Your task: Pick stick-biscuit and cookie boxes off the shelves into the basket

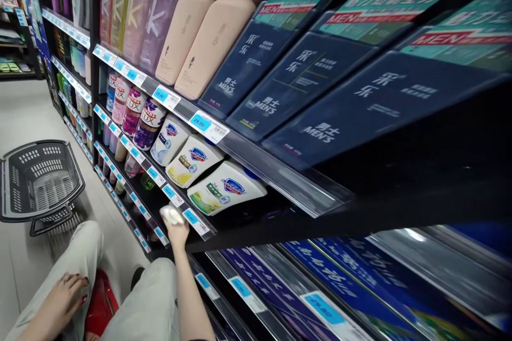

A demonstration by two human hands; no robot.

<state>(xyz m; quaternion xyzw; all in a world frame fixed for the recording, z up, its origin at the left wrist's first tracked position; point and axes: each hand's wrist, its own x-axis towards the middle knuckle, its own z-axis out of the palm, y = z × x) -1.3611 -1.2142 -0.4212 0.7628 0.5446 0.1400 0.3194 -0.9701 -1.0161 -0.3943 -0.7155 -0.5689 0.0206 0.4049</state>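
My right hand (177,233) is raised to the front rail of a store shelf (256,165) and is closed around a small white cloth or wipe (171,214), pressed against the price-tag strip. Just above it lie white Safeguard body-wash bottles (224,189) on their sides. My left hand (66,290) rests flat on my left knee, fingers spread, holding nothing. I am crouched low, with both light-trousered knees in view.
A dark plastic shopping basket (38,178) sits on the floor at left. A red object (100,303) lies between my knees. Lux bottles (148,123), beige pump bottles (216,32) and dark blue men's boxes (304,82) fill the shelves. The aisle floor runs off to the left.
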